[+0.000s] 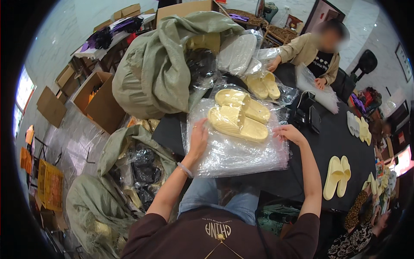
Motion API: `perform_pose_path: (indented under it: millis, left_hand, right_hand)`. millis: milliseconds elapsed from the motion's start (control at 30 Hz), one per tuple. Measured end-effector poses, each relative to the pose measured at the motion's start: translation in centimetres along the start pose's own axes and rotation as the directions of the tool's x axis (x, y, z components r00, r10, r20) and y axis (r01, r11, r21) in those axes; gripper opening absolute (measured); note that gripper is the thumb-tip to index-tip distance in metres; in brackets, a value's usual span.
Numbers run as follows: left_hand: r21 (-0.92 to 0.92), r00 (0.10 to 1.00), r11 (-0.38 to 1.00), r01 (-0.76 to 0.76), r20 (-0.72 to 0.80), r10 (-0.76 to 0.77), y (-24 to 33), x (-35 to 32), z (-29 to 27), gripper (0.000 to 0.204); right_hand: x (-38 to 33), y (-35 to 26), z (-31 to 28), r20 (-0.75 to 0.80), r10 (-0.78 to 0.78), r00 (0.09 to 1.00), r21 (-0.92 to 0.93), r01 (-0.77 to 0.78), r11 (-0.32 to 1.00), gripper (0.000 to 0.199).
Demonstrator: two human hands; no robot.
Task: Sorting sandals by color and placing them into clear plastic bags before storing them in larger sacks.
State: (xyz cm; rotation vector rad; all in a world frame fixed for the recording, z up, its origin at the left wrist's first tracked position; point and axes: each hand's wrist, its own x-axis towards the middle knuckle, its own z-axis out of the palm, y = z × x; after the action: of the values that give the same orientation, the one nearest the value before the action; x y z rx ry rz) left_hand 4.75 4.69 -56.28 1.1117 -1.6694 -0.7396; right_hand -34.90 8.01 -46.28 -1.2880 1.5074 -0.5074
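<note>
Both forearms reach up mid-frame onto a stack of clear bags [235, 155]. Left hand [199, 137] lies flat, fingers together; right hand [288, 133] curls, fingers pinching plastic. Two yellow slippers [239, 114] lie above.

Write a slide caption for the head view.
Both hands, left hand and right hand, rest on clear bags beside yellow slippers.

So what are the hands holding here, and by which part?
Both hands, left and right, rest on the clear plastic bag stack at its side edges; grip unclear.
</note>
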Motion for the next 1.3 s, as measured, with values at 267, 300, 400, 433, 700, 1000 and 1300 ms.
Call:
perform_pose_path:
  millis: [267,300,400,433,700,1000,1300]
  left_hand:
    - [0.0,0.964,0.991,-0.134,-0.231,0.13,2.5,0.0,-1.0,0.016]
    - [-0.048,0.966,0.989,-0.14,-0.228,0.125,4.3,-0.4,-1.8,0.017]
    - [-0.012,0.969,0.979,-0.205,-0.142,0.202,7.4,-1.8,-4.2,0.025]
    - [0.032,0.99,0.995,-0.093,-0.105,0.096,6.5,-2.6,-4.5,0.031]
    - [0.141,0.989,0.989,-0.032,-0.136,0.051,2.8,-6.1,-4.9,0.038]
    - [0.3,0.999,0.953,0.04,-0.043,-0.028,4.4,-8.3,-7.5,0.033]
    - [0.368,0.996,0.928,-0.065,-0.032,0.083,7.9,-8.1,-7.4,0.033]
  right_hand:
    - [5.6,-4.5,6.3,0.007,-0.551,0.834,-0.554,0.462,0.692,0.04]
    - [5.9,-5.0,7.1,0.097,-0.627,0.773,-0.674,0.514,0.53,0.059]
    - [6.8,-5.5,9.9,0.104,-0.615,0.781,-0.642,0.525,0.558,0.082]
    - [6.9,-6.7,10.8,0.22,-0.62,0.753,-0.627,0.596,0.501,0.093]
    - [16.1,-4.8,16.0,0.127,-0.588,0.799,-0.594,0.536,0.6,0.058]
    - [13.8,2.9,5.5,0.165,-0.679,0.715,-0.694,0.573,0.435,0.035]
    - [0.0,-0.7,-8.1,-0.078,-0.406,0.91,-0.983,-0.001,0.185,0.029]
